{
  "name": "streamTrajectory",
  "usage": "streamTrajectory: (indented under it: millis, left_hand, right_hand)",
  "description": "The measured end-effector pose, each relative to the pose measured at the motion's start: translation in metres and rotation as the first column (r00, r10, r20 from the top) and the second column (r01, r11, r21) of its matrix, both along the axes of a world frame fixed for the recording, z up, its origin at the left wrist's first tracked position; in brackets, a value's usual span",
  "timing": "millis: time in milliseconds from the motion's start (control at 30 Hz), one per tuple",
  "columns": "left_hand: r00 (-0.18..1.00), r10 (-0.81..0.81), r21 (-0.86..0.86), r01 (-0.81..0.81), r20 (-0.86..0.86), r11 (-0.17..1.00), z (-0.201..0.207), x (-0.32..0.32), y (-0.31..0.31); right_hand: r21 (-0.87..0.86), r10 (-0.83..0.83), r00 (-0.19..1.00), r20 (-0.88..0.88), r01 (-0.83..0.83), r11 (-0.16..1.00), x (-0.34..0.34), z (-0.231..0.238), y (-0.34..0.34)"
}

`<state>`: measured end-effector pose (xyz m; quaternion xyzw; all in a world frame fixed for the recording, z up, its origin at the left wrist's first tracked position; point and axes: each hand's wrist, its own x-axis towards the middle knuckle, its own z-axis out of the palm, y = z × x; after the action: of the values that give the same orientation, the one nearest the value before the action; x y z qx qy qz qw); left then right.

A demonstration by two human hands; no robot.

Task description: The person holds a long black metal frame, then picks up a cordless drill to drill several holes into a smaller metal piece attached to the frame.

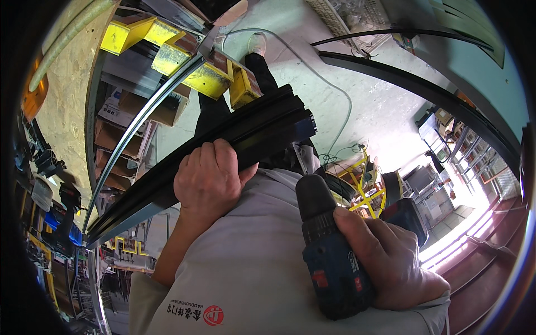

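My left hand is closed over a long black metal profile and holds it against my body, its cut end pointing right. My right hand grips a dark blue cordless drill with a black chuck pointing up toward the profile's end. The drill rests against my grey shirt. The profile runs down to the lower left, where its far end leaves the view.
Yellow wooden blocks sit on a workbench edge at the upper left, beside a plywood board. A long curved black bar lies across the concrete floor, with a white cable nearby. My foot stands on the floor above.
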<state>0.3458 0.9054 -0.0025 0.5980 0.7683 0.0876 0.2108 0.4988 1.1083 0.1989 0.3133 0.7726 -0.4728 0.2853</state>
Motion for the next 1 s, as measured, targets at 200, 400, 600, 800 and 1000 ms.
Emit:
streamTrajectory:
  millis: [200, 400, 600, 800, 1000]
  left_hand:
    - [0.999, 0.011, -0.063, -0.009, 0.034, 0.998, 0.002, 0.001, -0.001]
    - [1.0, -0.003, -0.01, 0.003, 0.012, 1.0, 0.002, 0.0, 0.001]
    - [0.999, -0.007, 0.068, 0.009, -0.033, 0.998, 0.0, -0.003, 0.005]
    - [1.0, 0.02, 0.048, -0.02, 0.005, 0.999, 0.003, 0.0, 0.003]
    - [0.999, 0.036, -0.021, -0.035, 0.032, 0.999, 0.005, 0.002, 0.003]
  right_hand:
    - [-0.052, 0.039, 0.998, 0.038, -0.037, 0.998, -0.009, 0.001, 0.009]
    - [0.041, 0.046, 0.999, -0.022, -0.045, 0.998, 0.002, -0.008, 0.001]
    - [0.062, 0.012, 0.999, -0.042, -0.01, 0.998, -0.005, -0.013, 0.002]
    - [0.101, 0.077, 0.996, -0.036, -0.073, 0.992, -0.006, -0.009, 0.002]
    - [0.146, 0.013, 0.998, -0.057, -0.005, 0.989, 0.002, -0.003, -0.014]
